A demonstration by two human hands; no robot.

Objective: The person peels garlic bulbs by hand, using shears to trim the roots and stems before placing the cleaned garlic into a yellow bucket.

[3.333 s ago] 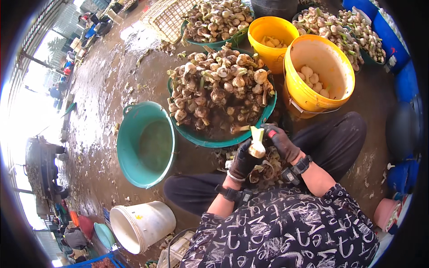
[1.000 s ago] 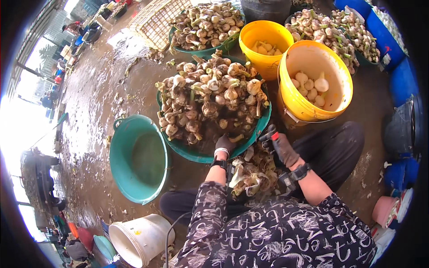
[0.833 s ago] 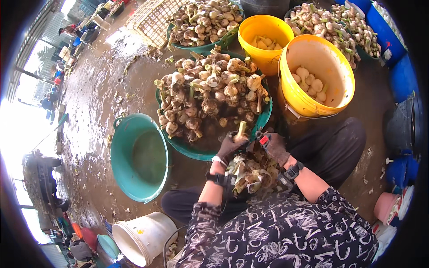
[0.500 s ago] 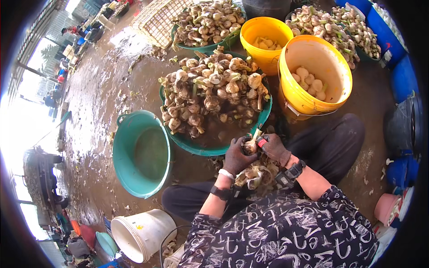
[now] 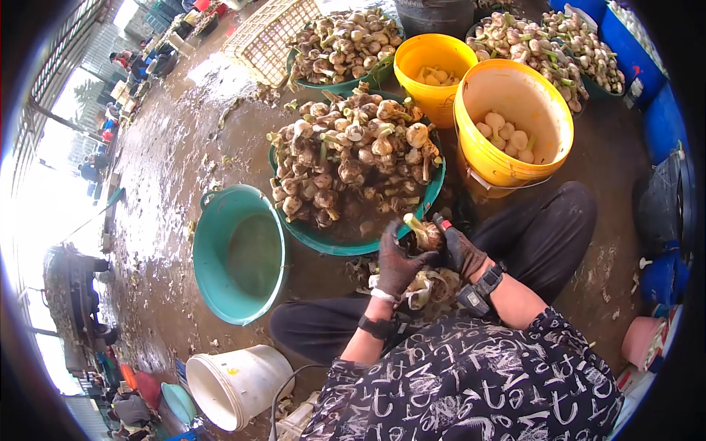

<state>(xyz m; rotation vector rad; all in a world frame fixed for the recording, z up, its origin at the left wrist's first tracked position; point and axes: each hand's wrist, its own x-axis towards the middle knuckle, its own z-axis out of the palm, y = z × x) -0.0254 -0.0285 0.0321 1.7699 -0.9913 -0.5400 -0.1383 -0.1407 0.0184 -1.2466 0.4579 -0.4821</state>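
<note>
A garlic bulb with brown skin is held between my gloved hands, its pale cut stem pointing up and left. My left hand curls round its left side, the thumb beneath it. Against its right side, my right hand is closed, with a red band or piece at the thumb; whether that belongs to a small tool I cannot tell. Just ahead stands a green tub heaped with dirty garlic bulbs. Peeled skins lie in a pile below my hands.
Two yellow buckets hold peeled white bulbs. At left stands a green tub with murky water, and a white bucket lies tipped nearby. More garlic heaps and a cream plastic crate are behind, on wet muddy floor.
The garlic bulb has been turned, its stem now tilting left. My left hand has loosened and shifted slightly left; my right hand has moved a little right. The view has shifted slightly.
</note>
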